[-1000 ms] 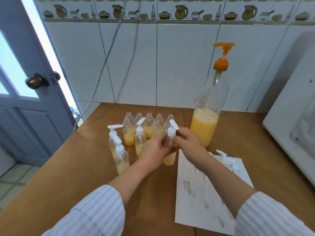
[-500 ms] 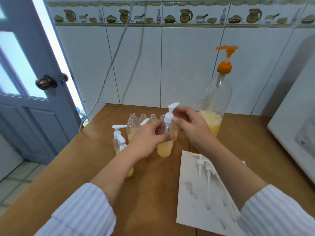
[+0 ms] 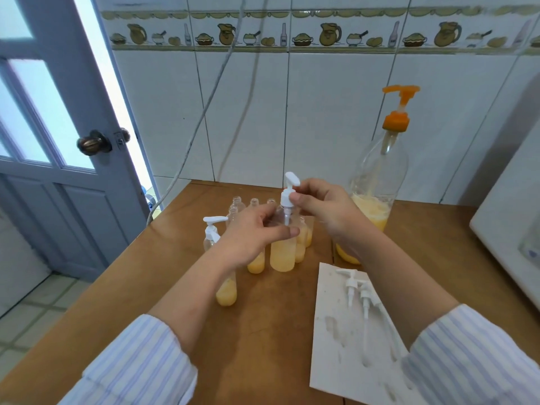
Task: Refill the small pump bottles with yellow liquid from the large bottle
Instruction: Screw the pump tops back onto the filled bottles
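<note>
My left hand (image 3: 251, 238) grips the neck of a small clear bottle (image 3: 282, 255) half full of yellow liquid, standing at the middle of the wooden table (image 3: 263, 331). My right hand (image 3: 327, 209) pinches its white pump head (image 3: 287, 194), which is lifted so the tube shows above the neck. Behind and left stand several other small bottles (image 3: 257, 263), some with pumps (image 3: 213, 226), some uncapped. The large bottle (image 3: 377, 185) with an orange pump stands at the right, yellow liquid in its lower part.
A white sheet (image 3: 344, 340) lies at the front right with loose white pump heads (image 3: 355, 285) on it. A white appliance (image 3: 508, 229) fills the right edge. The tiled wall is close behind; a blue door (image 3: 58, 141) and cables hang at the left.
The held bottle moved back toward the group of small bottles. The pump head in my right hand has risen out of the neck, showing its tube.
</note>
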